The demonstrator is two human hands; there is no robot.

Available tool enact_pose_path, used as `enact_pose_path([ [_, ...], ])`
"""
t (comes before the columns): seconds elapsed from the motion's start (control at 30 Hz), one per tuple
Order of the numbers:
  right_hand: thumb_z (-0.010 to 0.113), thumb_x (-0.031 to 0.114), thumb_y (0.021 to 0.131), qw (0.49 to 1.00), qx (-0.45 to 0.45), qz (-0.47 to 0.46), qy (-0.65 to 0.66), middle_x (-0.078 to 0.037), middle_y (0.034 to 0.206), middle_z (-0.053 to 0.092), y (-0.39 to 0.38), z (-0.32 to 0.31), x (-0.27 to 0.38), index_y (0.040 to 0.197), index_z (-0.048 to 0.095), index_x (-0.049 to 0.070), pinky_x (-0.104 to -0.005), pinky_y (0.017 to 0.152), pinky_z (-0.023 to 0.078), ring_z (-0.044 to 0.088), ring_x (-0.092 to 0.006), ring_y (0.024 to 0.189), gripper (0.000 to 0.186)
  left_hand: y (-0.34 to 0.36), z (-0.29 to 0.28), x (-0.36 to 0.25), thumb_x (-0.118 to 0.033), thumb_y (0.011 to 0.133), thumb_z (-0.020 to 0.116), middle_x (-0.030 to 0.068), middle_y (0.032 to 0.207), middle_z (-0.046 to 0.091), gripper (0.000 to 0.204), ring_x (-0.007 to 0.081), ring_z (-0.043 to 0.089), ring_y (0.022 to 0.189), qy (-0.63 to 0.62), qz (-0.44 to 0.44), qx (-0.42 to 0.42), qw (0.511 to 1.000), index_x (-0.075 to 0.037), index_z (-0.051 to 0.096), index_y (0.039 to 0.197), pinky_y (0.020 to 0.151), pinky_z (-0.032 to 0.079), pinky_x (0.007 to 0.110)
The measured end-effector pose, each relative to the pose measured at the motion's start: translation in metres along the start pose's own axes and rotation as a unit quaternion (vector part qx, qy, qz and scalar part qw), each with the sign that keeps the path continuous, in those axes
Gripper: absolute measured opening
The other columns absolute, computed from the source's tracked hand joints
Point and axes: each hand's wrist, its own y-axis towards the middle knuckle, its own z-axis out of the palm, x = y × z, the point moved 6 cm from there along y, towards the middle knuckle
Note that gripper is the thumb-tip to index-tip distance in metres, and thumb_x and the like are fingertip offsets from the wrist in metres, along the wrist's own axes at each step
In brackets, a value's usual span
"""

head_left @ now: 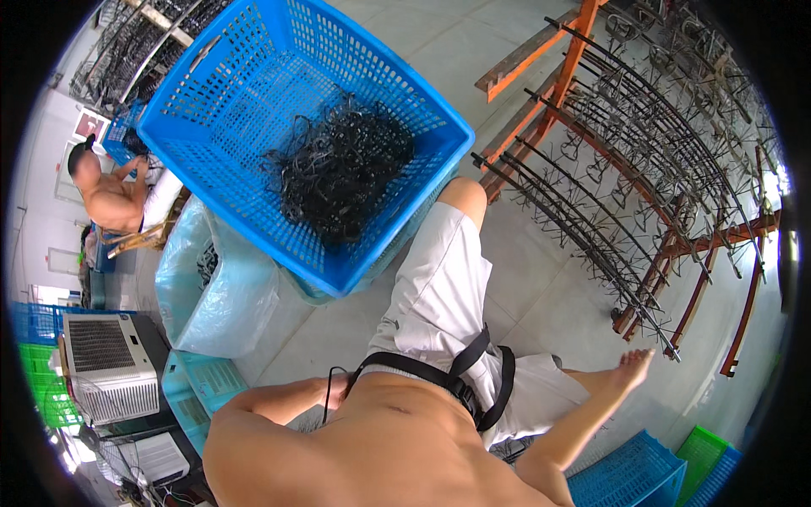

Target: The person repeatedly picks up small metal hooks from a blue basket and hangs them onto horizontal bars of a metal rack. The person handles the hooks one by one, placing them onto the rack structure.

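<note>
My right hand (634, 366) is stretched out to the right at hip height, fingers straight, holding nothing. It hovers above the floor, short of the orange rack (553, 93) hung with black wire hooks. My left hand (340, 390) rests at my waist by a black belt strap (439, 376) and a thin black cable; its fingers are mostly hidden. Ahead of my knee a big blue mesh crate (245, 160) sits tilted, with a tangled heap of black pieces (342, 169) inside.
A pale blue plastic bag (211, 279) bulges under the crate. A white boxy appliance (106, 363) stands at the left, and another person (110, 198) sits beyond it. Blue and green crates (642, 473) lie at the lower right. More wire racks (144, 42) fill the far left.
</note>
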Motion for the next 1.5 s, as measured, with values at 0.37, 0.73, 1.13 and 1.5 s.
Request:
enact_pose_path([
  [0.37, 0.043, 0.042, 0.083, 0.399, 0.601, 0.048, -0.69, -0.018, 0.106, 0.061, -0.186, 0.118, -0.297, 0.105, 0.063, 0.005, -0.0386, 0.08, 0.045, 0.058, -0.0322, 0.095, 0.048, -0.067, -0.044, -0.09, -0.026, 0.087, 0.049, 0.0058, 0.071, 0.061, 0.024, 0.017, 0.058, 0.053, 0.712, -0.18, -0.111, 0.669, -0.005, 0.06, 0.087, 0.051, 0.049, 0.031],
  [0.73, 0.051, 0.049, 0.079, 0.51, 0.527, 0.123, -0.669, -0.019, 0.116, 0.058, -0.183, 0.139, -0.317, 0.11, 0.061, 0.003, -0.0401, 0.09, 0.041, 0.054, -0.0332, 0.11, 0.056, -0.06, -0.006, -0.432, -0.037, 0.079, 0.061, 0.0228, 0.121, 0.045, 0.064, 0.0407, 0.044, 0.117, 0.361, 0.312, -0.562, 0.676, -0.011, 0.032, 0.13, 0.095, 0.039, 0.047],
  [1.13, 0.055, 0.038, 0.075, 0.543, 0.504, -0.061, -0.668, -0.024, 0.095, 0.063, -0.171, 0.16, -0.278, 0.102, 0.064, 0.002, -0.0408, 0.079, 0.048, 0.061, -0.0372, 0.092, 0.045, 0.001, -0.004, -0.478, -0.019, 0.088, 0.049, 0.0112, 0.13, 0.04, 0.029, 0.0363, 0.052, 0.108, 0.327, 0.328, -0.598, 0.654, -0.007, 0.059, 0.113, 0.086, 0.048, 0.043],
  [1.5, 0.057, 0.023, 0.08, 0.832, 0.3, -0.102, -0.455, -0.002, 0.065, 0.052, -0.232, 0.218, -0.118, 0.08, 0.059, -0.003, -0.0264, 0.056, 0.039, 0.046, -0.0096, 0.062, 0.026, -0.044, -0.002, -0.449, -0.018, 0.089, 0.046, 0.0088, 0.128, 0.047, 0.029, 0.0342, 0.047, 0.115, 0.268, 0.325, -0.553, 0.719, -0.003, 0.06, 0.11, 0.094, 0.041, 0.043],
])
